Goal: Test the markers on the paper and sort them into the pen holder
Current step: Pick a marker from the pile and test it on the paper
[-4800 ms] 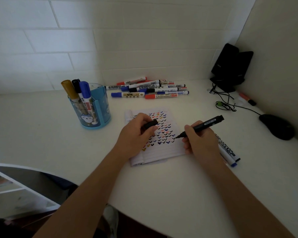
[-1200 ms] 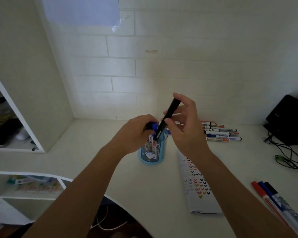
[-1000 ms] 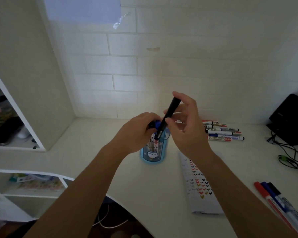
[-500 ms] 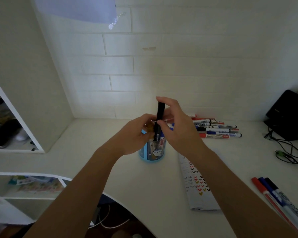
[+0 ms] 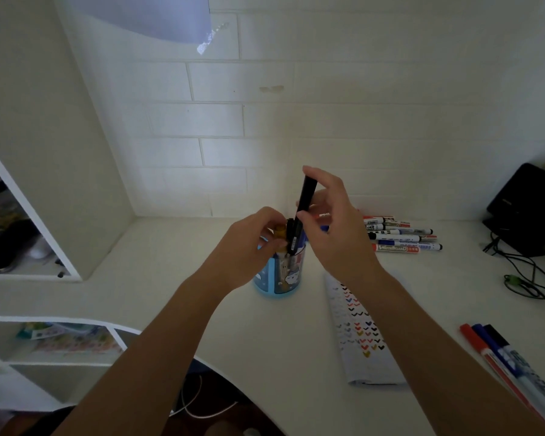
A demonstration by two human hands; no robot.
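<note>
A blue pen holder point(image 5: 280, 275) with cartoon pictures stands at the middle of the white desk. My right hand point(image 5: 334, 234) pinches a black marker point(image 5: 301, 212), nearly upright, its lower end inside the holder's mouth. My left hand point(image 5: 249, 247) is curled over the tops of the markers standing in the holder; a yellow cap point(image 5: 280, 230) shows between its fingers. The test paper point(image 5: 359, 328), covered with small coloured ticks, lies to the right of the holder. A row of markers point(image 5: 400, 237) lies by the back wall.
Three more markers point(image 5: 513, 366), red, blue and black, lie at the desk's front right. A black device point(image 5: 529, 209) with cables point(image 5: 523, 275) sits in the right corner. White shelving point(image 5: 29, 215) closes off the left side, and the desk edge curves at the lower left.
Since 4.8 s ago I stopped marking the paper and brought the black marker over the holder. In the last second my right hand turned it upright and lowered its end into the holder.
</note>
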